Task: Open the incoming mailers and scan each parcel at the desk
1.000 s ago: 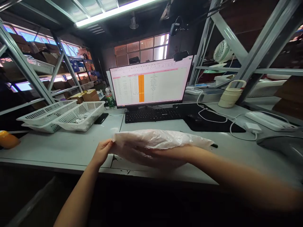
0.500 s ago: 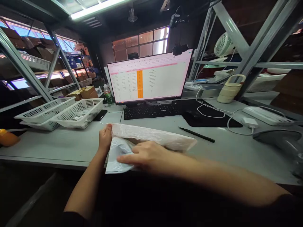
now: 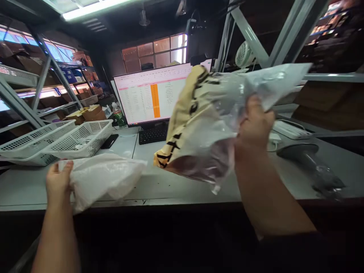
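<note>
My left hand [image 3: 59, 181] grips the left end of a white plastic mailing bag [image 3: 105, 175], which hangs low over the desk's front edge. On the right, my right hand [image 3: 256, 119] is closed on a clear plastic bag [image 3: 227, 94], raised in front of the monitor. Something cream-yellow with bold black lettering [image 3: 184, 113] shows in or against that bag, its orange corner pointing down to the left. Purplish-brown contents show through the bag's lower part. Motion blurs both bags, and I cannot make out what the lettering says.
Behind the bags stand a monitor [image 3: 136, 98] and a keyboard [image 3: 152, 135]. White perforated baskets [image 3: 82, 142] sit at the left, with a black phone [image 3: 109, 141] beside them. A dark stand with a round top [image 3: 298, 149] and a white power block [image 3: 292, 129] are at the right.
My hands have moved apart. The right hand has lifted the lettered clear bag up and to the right; the left has drawn the white mailing bag leftward. The view has turned right.
</note>
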A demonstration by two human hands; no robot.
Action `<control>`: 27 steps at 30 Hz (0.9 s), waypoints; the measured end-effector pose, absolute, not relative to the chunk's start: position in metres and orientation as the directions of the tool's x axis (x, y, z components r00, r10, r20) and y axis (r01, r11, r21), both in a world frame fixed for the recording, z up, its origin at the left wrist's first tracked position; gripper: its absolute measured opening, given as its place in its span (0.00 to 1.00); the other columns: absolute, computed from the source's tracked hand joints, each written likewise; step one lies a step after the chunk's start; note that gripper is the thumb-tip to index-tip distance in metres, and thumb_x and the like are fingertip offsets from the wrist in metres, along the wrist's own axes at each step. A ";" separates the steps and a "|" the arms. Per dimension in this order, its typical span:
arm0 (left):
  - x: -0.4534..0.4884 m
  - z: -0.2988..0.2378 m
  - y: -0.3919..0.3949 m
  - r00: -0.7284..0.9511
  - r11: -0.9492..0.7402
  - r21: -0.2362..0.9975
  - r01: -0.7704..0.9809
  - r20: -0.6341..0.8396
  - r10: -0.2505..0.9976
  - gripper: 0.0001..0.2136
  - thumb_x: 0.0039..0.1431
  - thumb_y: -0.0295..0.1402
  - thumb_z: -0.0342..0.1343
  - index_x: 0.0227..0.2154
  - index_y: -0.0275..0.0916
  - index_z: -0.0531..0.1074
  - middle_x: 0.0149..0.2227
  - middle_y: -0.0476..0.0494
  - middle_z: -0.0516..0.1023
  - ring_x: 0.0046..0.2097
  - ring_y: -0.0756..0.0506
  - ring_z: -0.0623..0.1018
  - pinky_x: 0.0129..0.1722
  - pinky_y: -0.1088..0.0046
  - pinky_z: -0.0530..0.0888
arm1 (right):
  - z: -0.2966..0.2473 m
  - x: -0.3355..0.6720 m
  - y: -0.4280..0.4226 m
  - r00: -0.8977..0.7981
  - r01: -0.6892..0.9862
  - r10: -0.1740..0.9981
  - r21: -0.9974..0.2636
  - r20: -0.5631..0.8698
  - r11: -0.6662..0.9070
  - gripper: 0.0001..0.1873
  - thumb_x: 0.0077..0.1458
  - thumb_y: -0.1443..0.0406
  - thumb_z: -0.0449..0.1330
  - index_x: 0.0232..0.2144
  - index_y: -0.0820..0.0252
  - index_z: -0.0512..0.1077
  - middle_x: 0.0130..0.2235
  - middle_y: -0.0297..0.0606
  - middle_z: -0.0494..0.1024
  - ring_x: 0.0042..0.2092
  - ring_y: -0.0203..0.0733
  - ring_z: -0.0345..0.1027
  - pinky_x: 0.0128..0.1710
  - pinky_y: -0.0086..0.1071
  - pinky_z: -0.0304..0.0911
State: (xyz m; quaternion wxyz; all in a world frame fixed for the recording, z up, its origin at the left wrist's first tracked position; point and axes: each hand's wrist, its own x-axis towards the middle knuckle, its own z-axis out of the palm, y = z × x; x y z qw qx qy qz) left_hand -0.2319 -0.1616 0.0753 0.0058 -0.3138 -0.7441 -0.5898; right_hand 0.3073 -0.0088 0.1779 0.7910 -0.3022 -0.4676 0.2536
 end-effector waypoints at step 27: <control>-0.030 0.086 -0.164 0.090 -0.553 0.531 0.642 0.664 0.742 0.11 0.60 0.38 0.58 0.43 0.47 0.81 0.49 0.43 0.82 0.56 0.36 0.77 0.59 0.55 0.70 | 0.133 0.253 -0.017 -0.295 0.075 0.746 -0.764 0.597 0.641 0.11 0.46 0.57 0.69 0.23 0.57 0.77 0.49 0.42 0.79 0.50 0.50 0.73 0.54 0.46 0.66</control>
